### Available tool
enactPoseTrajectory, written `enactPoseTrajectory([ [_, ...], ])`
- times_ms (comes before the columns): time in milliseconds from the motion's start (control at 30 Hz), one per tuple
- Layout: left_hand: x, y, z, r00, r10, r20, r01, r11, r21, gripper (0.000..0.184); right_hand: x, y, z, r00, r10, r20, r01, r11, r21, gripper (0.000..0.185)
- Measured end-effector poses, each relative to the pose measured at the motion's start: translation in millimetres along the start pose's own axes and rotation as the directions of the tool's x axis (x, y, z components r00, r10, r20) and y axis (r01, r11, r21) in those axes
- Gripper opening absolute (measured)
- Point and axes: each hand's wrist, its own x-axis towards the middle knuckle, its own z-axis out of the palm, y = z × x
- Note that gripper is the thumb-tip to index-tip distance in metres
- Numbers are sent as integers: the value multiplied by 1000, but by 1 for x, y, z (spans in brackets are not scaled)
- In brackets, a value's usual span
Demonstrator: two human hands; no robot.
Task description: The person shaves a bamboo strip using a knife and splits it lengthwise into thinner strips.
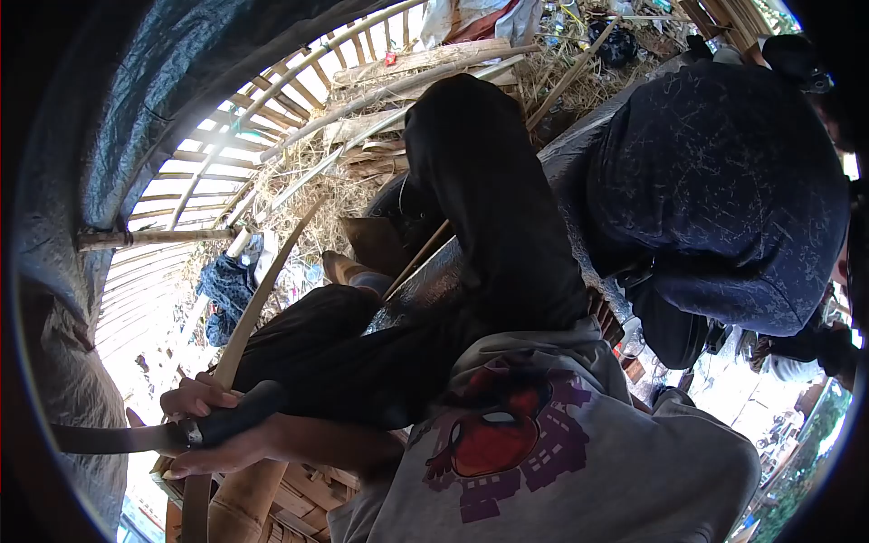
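Note:
Low on the left in the head view, my left hand (231, 450) has its fingers closed around a long, narrow bamboo strip (256, 312). The strip slants up and right past my knee, and its lower end shows under the hand. Lying across the same hand is a knife (240, 414) with a thick black handle; its dark blade points left. The handle covers part of the hand, so how firmly the knife is held is unclear. Only one forearm is visible, and I cannot see my right hand.
A thick bamboo pole (243, 502) stands below the hand. My bent legs (489, 199) in black fill the middle. At right, close by, is a person in a dark patterned garment (715, 181). Straw (312, 213), planks (416, 68) and a slatted bamboo wall (281, 100) lie beyond.

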Motion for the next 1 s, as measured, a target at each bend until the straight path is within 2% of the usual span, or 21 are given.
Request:
enactPoseTrajectory([
  [67, 2, -2, -3, 999, -40, 17, 42, 990, -135, 58, 1, 1, -1, 1000, 1, 5, -1, 1000, 4, 41],
  [333, 1, -4, -2, 997, -34, -73, 28, 997, -75, 69, 7, 5, 4, 1000, 1, 21, -3, 997, 73, 33],
  [400, 4, 1, 6, 996, -18, -88, 17, 1000, -9, 71, 10, 6, 4, 1000, -8, 10, 6, 989, 144, 32],
  [433, 5, 2, 10, 994, -18, -108, 14, 999, -40, 69, 12, 3, 3, 1000, -7, 2, 7, 982, 186, 31],
  [500, 8, 0, 7, 990, -11, -144, 10, 1000, -13, 67, 22, -4, 2, 999, 19, -45, 0, 919, 395, 30],
  [567, 11, 0, 6, 988, -16, -156, 18, 1000, 7, 64, 41, -24, -20, 990, 28, -142, 77, 728, 681, 29],
  [600, 12, 0, 6, 987, -43, -155, 43, 999, 1, 61, 63, -66, -69, 956, -164, -242, 282, 733, 618, 29],
  [667, 13, -1, 7, 985, -49, -168, 45, 999, -28, 57, 99, -149, -137, 954, -74, -289, 274, 604, 749, 23],
  [733, 12, 1, 11, 983, -65, -173, 55, 997, -60, 47, 127, -228, -169, 813, -334, -477, 574, 316, 756, 19],
  [767, 12, 1, 12, 982, -49, -181, 40, 998, -56, 47, 132, -268, -177, 800, -430, -418, 537, 204, 819, 21],
  [833, 11, -1, 14, 987, -88, -136, 69, 987, -142, 42, 147, -344, -186, 581, -739, -342, 543, 38, 839, 34],
  [867, 12, 3, 16, 992, -71, -104, 55, 988, -142, 41, 145, -378, -173, 521, -810, -270, 416, -36, 909, 46],
  [900, 11, -3, 8, 994, -81, -76, 68, 984, -167, 40, 145, -409, -170, 378, -914, -147, 360, -1, 933, 63],
  [967, 11, 1, 8, 994, -93, -51, 88, 991, -97, 41, 132, -448, -181, 148, -988, -32, 295, 14, 955, 78],
  [1000, 12, 0, 7, 996, -72, -51, 68, 994, -82, 41, 122, -467, -176, 138, -989, -52, 290, -10, 957, 78],
])
